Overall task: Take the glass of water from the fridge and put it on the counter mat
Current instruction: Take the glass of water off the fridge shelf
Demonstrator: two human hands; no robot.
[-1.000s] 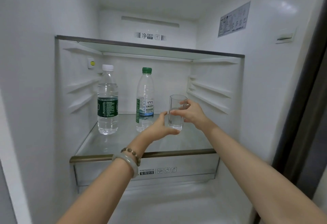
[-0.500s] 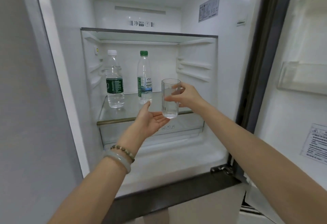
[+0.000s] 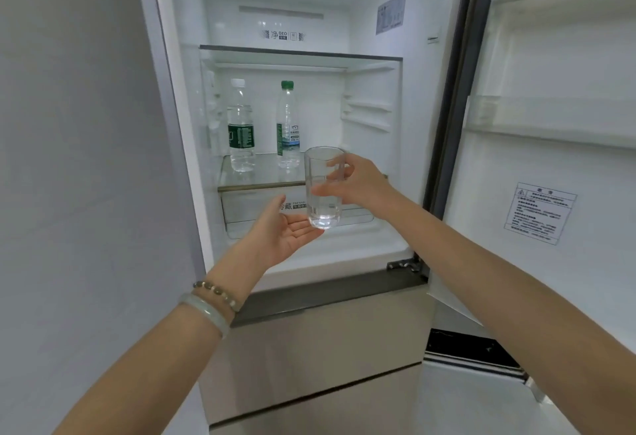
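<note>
While held upright at the centre of the frame, the glass of water (image 3: 323, 187) reads as a plain clear cylinder with smooth straight walls and a thick base; water fills roughly its lower half. It hangs in front of the open fridge (image 3: 375, 255), clear of the shelf.

Right hand (image 3: 358, 182): fingers wrapped round the far side of the glass, thumb on the near side, grasping it at mid-height.
Left hand (image 3: 285, 232): palm up, fingers loosely spread, cupped just under the base of the glass; whether skin touches the glass cannot be told. Two bracelets on this wrist: one of small rounded beads (image 3: 217, 292), one smooth pale bangle (image 3: 205, 314).

Fridge interior: glossy white plastic, ribbed side rails, lit from the top of the frame.
Glass shelf (image 3: 261, 184), metal-toned front trim, middle of the frame; holds two items:
- clear plastic bottle, white cap (image 3: 241, 126), dark green label, ridged body, water inside.
- clear plastic bottle, green cap (image 3: 287, 126), pale label with green edge, slimmer, water inside.
Translucent drawer (image 3: 254, 209) below the shelf, printed lettering on its front; contents not discernible.

Open door (image 3: 550, 173), right of the frame: white moulded bins, printed warning label at mid-height.
Beige matt panel (image 3: 327, 348), lower centre, beneath a dark strip.
</note>
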